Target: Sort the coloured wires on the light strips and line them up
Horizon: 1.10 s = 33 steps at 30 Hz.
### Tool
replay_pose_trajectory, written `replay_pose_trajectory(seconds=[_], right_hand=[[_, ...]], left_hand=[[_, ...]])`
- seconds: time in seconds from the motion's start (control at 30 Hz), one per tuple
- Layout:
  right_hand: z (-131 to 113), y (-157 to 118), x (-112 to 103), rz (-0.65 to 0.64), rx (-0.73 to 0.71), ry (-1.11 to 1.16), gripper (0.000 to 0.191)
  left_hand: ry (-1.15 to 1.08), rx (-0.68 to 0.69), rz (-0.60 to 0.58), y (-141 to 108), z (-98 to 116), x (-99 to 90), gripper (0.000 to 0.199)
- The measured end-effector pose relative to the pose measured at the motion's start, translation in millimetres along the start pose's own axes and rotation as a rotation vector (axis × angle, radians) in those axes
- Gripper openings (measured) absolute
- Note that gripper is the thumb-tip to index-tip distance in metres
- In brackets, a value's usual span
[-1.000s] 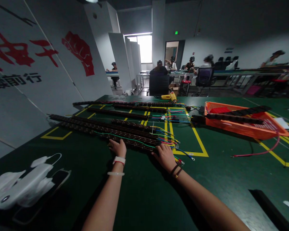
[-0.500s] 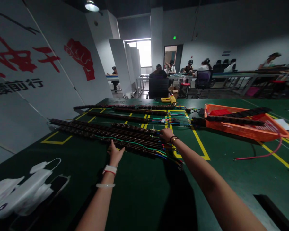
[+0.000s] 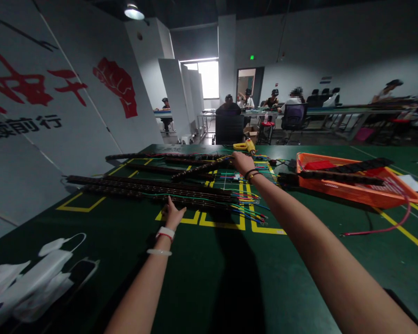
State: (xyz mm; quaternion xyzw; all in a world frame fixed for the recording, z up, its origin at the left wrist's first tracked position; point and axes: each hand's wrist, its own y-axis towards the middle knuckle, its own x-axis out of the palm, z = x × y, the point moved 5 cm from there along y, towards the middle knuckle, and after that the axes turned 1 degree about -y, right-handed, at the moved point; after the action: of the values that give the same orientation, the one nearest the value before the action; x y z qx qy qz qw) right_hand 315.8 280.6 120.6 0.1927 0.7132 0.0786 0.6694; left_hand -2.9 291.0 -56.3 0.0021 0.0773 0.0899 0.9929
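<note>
Several long dark wire harnesses (image 3: 153, 189) lie side by side on the green table (image 3: 191, 260), their coloured wire ends pointing right. My left hand (image 3: 174, 213) rests at their near edge, thumb and index finger spread, the other fingers partly hidden. Farther back, my right hand (image 3: 243, 163) is closed on the end of a shorter dark harness (image 3: 198, 170), which slants above the others. A yellow heat gun (image 3: 245, 147) lies just beyond my right hand.
An orange basket (image 3: 355, 197) holding dark strips stands at the right, a red cable hanging from it. White objects (image 3: 31, 283) lie at the near left. Other people sit at tables in the background.
My right hand has moved away from me, lifting the end of the shorter harness off the bundle. My left hand has shifted slightly right, and the bundle's wire ends lie closer together.
</note>
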Motion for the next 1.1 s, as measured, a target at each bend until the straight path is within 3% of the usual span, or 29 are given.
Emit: replay_pose_trajectory(seconds=[0.17, 0.3, 0.37, 0.43, 0.47, 0.57, 0.67, 0.77, 0.87, 1.0, 1.1], right_hand=[[-29, -12, -60, 0.24, -0.114, -0.066, 0.028], [-41, -38, -104, 0.388, -0.1, -0.036, 0.025], [-41, -54, -125, 0.461, -0.088, 0.011, 0.024], [-37, -72, -145, 0.545, -0.088, 0.068, 0.022], [-34, -83, -154, 0.593, -0.094, 0.099, 0.022], [-21, -119, -175, 0.737, -0.107, 0.19, 0.021], [-8, -158, -184, 0.827, -0.093, 0.26, 0.019], [2, -194, -175, 0.828, -0.077, 0.325, 0.016], [7, -224, -144, 0.706, -0.105, 0.384, 0.014], [2, -253, -71, 0.331, -0.14, 0.413, 0.012], [-9, -269, -14, 0.037, -0.123, 0.568, 0.016]], left_hand=[[-0.08, -0.08, -0.041, -13, 23, 7.0, 0.087], [-0.193, -0.04, -0.156, -47, 60, 27.9, 0.053], [-0.292, -0.041, -0.34, -75, 83, 46.4, 0.042], [-0.601, -0.183, -0.841, -118, 107, 75.6, 0.05], [-0.733, -0.23, -0.978, -137, 120, 83.2, 0.051], [-0.955, -0.375, -1.135, -179, 146, 97.5, 0.051], [-1.074, -0.441, -1.097, -200, 161, 103.5, 0.055], [-1.17, -0.375, -0.941, -208, 169, 92.4, 0.047], [-1.156, -0.392, -0.827, -214, 154, 70.3, 0.04], [-1.011, -0.587, -0.617, -204, 93, 39.3, 0.025], [-0.886, -0.657, -0.438, -184, 46, 19.3, 0.022]])
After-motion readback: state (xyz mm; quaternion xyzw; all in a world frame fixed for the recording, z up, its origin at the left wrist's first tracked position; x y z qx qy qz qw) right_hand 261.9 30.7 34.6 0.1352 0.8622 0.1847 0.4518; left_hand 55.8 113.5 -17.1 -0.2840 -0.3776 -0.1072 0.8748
